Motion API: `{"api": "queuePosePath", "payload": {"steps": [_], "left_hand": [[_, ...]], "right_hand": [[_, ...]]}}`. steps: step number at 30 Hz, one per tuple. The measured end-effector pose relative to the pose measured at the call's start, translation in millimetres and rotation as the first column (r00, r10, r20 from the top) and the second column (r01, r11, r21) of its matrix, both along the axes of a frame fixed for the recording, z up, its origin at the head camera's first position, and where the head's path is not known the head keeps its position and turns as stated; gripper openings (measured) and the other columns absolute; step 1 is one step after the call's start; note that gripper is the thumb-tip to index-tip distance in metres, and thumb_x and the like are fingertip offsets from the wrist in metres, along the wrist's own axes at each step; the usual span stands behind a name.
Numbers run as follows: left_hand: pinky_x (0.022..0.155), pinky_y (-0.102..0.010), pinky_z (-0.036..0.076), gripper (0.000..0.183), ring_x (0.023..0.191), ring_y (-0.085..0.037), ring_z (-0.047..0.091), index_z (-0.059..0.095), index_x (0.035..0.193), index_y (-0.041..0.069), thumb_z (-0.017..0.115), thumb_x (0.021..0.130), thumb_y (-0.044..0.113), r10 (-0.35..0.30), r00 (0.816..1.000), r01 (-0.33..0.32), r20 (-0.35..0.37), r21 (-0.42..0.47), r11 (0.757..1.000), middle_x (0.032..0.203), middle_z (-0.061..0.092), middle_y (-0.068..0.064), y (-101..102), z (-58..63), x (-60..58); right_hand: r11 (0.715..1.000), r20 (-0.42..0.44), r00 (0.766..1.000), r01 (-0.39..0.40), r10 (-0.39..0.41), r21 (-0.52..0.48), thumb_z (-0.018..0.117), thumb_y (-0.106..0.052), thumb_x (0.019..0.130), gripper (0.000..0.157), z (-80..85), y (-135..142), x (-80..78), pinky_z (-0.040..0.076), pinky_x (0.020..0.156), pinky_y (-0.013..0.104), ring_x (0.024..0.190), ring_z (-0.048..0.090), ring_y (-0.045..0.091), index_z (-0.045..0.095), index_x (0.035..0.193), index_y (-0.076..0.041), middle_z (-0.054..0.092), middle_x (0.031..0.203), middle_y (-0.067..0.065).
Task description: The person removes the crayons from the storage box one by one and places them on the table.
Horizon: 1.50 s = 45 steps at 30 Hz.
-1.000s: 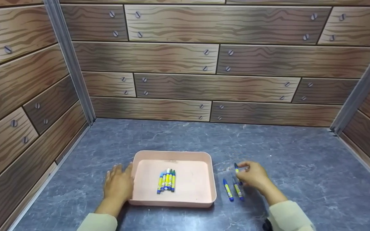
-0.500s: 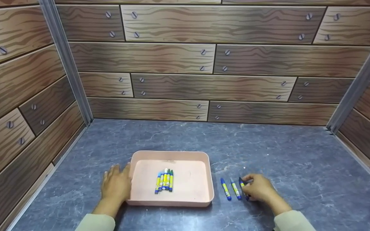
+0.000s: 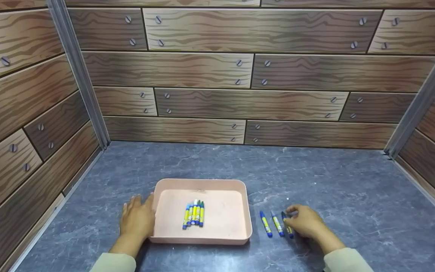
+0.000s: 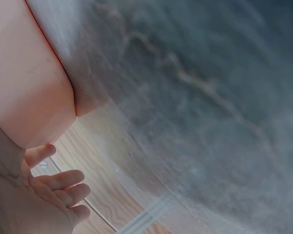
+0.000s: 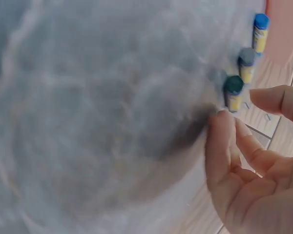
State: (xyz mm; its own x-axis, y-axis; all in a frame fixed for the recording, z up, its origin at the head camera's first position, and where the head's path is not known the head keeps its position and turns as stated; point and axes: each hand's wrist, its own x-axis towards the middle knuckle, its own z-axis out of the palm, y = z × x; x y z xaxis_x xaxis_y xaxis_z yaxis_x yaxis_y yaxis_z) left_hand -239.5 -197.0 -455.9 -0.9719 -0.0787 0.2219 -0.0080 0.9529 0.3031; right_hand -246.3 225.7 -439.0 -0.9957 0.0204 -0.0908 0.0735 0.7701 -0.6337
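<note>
Fingers of your left hand (image 3: 137,219) spread, its thumb side against the pink tray (image 3: 227,215), where yellow-wrapped crayons (image 3: 193,215) lie side by side. Right of it, a blue crayon (image 3: 266,224), a grey crayon (image 3: 277,224) and a dark green crayon (image 5: 233,93) lie in a row on the marbled table (image 3: 338,181). Your right hand (image 3: 305,221) partly covers the dark green one, thumb and fingers parted; you cannot tell whether they touch it.

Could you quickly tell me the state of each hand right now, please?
Left hand: open, against the side of the tray.
Right hand: open, holding nothing, close beside the green-tipped crayon.
</note>
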Motion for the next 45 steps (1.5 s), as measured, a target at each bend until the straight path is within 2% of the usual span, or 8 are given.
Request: {"api": "queuePosePath", "payload": {"steps": [3,5,9,15,29,36,41,45], "left_hand": [[0.107,-0.061,0.021,0.044,0.128,-0.051,0.034,0.052,0.135,0.003,0.057,0.093,0.014,0.004,1.0,-0.004,0.003,0.002,1.0,0.134,0.041,-0.036,-1.5,0.1,0.4],[0.107,-0.061,0.022,0.044,0.128,-0.051,0.034,0.052,0.134,0.003,0.057,0.092,0.014,0.005,1.0,-0.005,0.001,0.001,1.0,0.134,0.041,-0.036,-2.3,0.5,0.9],[0.106,-0.061,0.023,0.043,0.127,-0.051,0.036,0.053,0.134,0.003,0.058,0.092,0.013,0.003,1.0,-0.003,-0.015,-0.002,1.0,0.133,0.043,-0.035,-2.9,1.1,2.3],[0.106,-0.062,0.024,0.043,0.126,-0.051,0.038,0.054,0.133,0.003,0.059,0.092,0.014,0.0,1.0,0.0,-0.028,-0.009,1.0,0.132,0.044,-0.035,-2.7,0.1,2.0],[0.107,-0.06,0.023,0.042,0.127,-0.051,0.036,0.054,0.133,0.004,0.058,0.092,0.014,0.014,1.0,-0.014,-0.021,0.014,1.0,0.133,0.043,-0.034,-0.5,-0.7,-0.1],[0.106,-0.06,0.025,0.041,0.126,-0.05,0.039,0.055,0.132,0.004,0.058,0.092,0.015,0.013,0.999,-0.013,-0.029,-0.013,1.0,0.132,0.045,-0.034,2.0,-1.5,-0.7],[0.107,-0.059,0.025,0.042,0.126,-0.05,0.039,0.055,0.132,0.005,0.059,0.092,0.015,0.016,0.999,-0.017,-0.031,-0.016,1.0,0.133,0.045,-0.033,2.3,-2.8,-1.9],[0.107,-0.058,0.024,0.042,0.127,-0.049,0.038,0.055,0.133,0.006,0.058,0.092,0.016,0.027,0.999,-0.027,-0.024,-0.004,1.0,0.134,0.044,-0.032,1.0,-3.2,-2.4]], "right_hand": [[0.993,-0.054,0.997,-0.046,0.052,0.111,0.069,-0.018,0.082,0.041,8.5,-2.2,-2.3,0.052,0.076,0.049,0.087,0.063,0.035,0.061,0.116,0.003,0.065,0.099,0.02],[0.983,-0.082,0.993,-0.071,0.086,0.169,0.069,-0.024,0.086,0.044,14.7,-5.6,-3.3,0.045,0.086,0.057,0.102,0.058,0.042,0.06,0.121,0.002,0.063,0.108,0.024],[0.964,-0.155,0.979,-0.089,0.131,0.249,0.067,-0.03,0.088,0.048,25.4,-16.5,-4.2,0.041,0.09,0.062,0.112,0.051,0.048,0.059,0.125,-0.001,0.056,0.121,0.029],[0.935,-0.213,0.965,-0.069,0.15,0.348,0.068,-0.037,0.086,0.054,37.9,-37.1,-4.4,0.04,0.087,0.068,0.113,0.048,0.051,0.058,0.129,-0.006,0.051,0.127,0.03],[0.93,-0.284,0.938,-0.09,0.2,0.356,0.071,-0.038,0.084,0.055,46.4,-94.1,-9.8,0.039,0.09,0.065,0.113,0.051,0.043,0.059,0.129,-0.009,0.055,0.125,0.021],[0.925,-0.311,0.916,-0.134,0.252,0.355,0.073,-0.036,0.081,0.053,37.4,-125.1,-11.3,0.044,0.087,0.06,0.107,0.055,0.04,0.062,0.123,-0.006,0.058,0.117,0.019],[0.924,-0.308,0.912,-0.156,0.27,0.349,0.073,-0.037,0.081,0.053,28.1,-145.6,-11.6,0.045,0.087,0.058,0.105,0.056,0.039,0.062,0.123,-0.006,0.058,0.117,0.019],[0.935,-0.324,0.903,-0.183,0.282,0.303,0.074,-0.034,0.081,0.052,20.0,-161.5,-12.1,0.046,0.085,0.056,0.104,0.057,0.038,0.062,0.122,-0.006,0.058,0.114,0.018]]}}
